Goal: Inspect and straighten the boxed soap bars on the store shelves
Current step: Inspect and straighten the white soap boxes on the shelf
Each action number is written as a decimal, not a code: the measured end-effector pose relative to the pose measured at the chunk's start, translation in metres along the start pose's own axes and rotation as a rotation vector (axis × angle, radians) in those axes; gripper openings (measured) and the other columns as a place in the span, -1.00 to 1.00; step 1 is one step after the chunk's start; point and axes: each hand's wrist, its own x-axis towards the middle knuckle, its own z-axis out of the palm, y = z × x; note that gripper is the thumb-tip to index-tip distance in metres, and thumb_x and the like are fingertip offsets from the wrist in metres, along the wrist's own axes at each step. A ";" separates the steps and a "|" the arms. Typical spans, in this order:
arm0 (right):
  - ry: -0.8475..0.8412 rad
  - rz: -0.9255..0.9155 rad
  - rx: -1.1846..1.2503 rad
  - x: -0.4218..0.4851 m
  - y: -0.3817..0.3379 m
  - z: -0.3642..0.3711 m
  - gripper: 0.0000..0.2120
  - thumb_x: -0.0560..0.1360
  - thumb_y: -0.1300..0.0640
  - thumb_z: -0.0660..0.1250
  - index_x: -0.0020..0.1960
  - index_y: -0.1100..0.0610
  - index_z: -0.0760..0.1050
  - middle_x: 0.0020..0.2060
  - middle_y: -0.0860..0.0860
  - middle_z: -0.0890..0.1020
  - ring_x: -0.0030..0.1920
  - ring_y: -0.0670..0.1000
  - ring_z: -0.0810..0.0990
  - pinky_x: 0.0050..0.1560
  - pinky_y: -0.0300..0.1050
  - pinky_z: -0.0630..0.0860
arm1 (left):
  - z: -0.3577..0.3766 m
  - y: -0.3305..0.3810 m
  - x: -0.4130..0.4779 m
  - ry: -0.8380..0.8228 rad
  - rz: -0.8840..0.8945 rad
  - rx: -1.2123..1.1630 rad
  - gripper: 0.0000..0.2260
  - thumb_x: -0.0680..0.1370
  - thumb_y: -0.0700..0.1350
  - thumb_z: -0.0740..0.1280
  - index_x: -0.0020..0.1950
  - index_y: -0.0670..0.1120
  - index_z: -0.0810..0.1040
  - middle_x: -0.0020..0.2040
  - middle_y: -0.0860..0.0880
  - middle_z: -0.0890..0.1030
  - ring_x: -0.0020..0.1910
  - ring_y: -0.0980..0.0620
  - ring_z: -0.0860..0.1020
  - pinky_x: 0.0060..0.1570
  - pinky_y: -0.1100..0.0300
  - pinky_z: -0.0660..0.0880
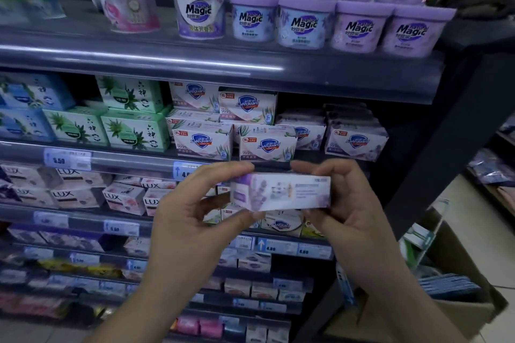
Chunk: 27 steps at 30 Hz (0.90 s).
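Note:
I hold a lavender-printed soap box [281, 192] level in front of the shelves, its long printed side facing me. My left hand [195, 211] pinches its left end between thumb and fingers. My right hand [348, 203] grips its right end. Behind it, on the second shelf, stand white Safeguard soap boxes [264, 143] stacked two high, and purple Safeguard boxes [354, 139] to their right, with a dark gap above them. Green aloe soap boxes [133, 131] stand to the left. Pink LUX boxes [122, 198] fill the shelf below.
Purple Natural Magic tubs [303, 22] line the top shelf. Price-tag rails [67, 159] run along each shelf edge. Lower shelves hold more small boxes and pink packs [200, 326]. A cardboard carton [459, 289] with blue items sits on the floor at right.

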 end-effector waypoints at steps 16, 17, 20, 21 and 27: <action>0.373 0.030 -0.041 -0.013 -0.017 0.012 -0.75 0.44 -0.06 0.60 0.04 -0.02 0.64 -0.08 0.03 0.78 -0.06 0.04 0.74 -0.04 -0.10 0.68 | 0.003 0.002 -0.005 0.139 -0.256 -0.120 -0.80 0.41 0.07 0.49 -0.01 0.05 0.72 -0.13 0.05 0.79 -0.13 0.08 0.75 -0.11 0.32 0.65; 0.408 -0.001 -0.095 -0.015 -0.022 0.014 -0.79 0.45 -0.06 0.57 0.02 -0.01 0.67 -0.10 0.02 0.78 -0.07 0.04 0.74 -0.06 -0.07 0.69 | 0.006 -0.001 -0.006 0.135 -0.318 -0.145 -0.80 0.40 0.05 0.49 -0.04 0.00 0.74 -0.17 0.01 0.79 -0.18 0.04 0.75 -0.15 0.29 0.67; 0.476 -0.040 -0.126 -0.020 -0.032 0.019 -0.87 0.47 -0.02 0.53 -0.02 -0.01 0.72 -0.14 0.00 0.78 -0.10 0.04 0.75 -0.11 -0.07 0.69 | 0.017 -0.007 -0.011 0.146 -0.435 -0.233 -0.88 0.41 -0.03 0.50 -0.15 -0.07 0.75 -0.25 -0.06 0.78 -0.29 0.06 0.74 -0.25 0.26 0.67; 0.488 -0.045 -0.136 -0.021 -0.033 0.019 -0.88 0.47 -0.01 0.53 -0.03 0.00 0.72 -0.16 -0.01 0.78 -0.12 0.02 0.75 -0.14 -0.13 0.68 | 0.020 -0.008 -0.012 0.152 -0.451 -0.251 -0.90 0.41 -0.05 0.51 -0.18 -0.07 0.75 -0.26 -0.06 0.77 -0.32 0.09 0.73 -0.28 0.28 0.66; 0.537 0.004 -0.255 -0.024 -0.026 0.003 -0.97 0.54 0.02 0.48 -0.05 -0.06 0.70 -0.17 -0.10 0.76 -0.14 -0.07 0.73 -0.17 -0.21 0.65 | 0.033 -0.003 -0.011 0.138 -0.353 -0.119 -0.90 0.51 -0.14 0.52 -0.11 0.07 0.75 -0.26 0.05 0.77 -0.27 0.09 0.74 -0.25 0.35 0.64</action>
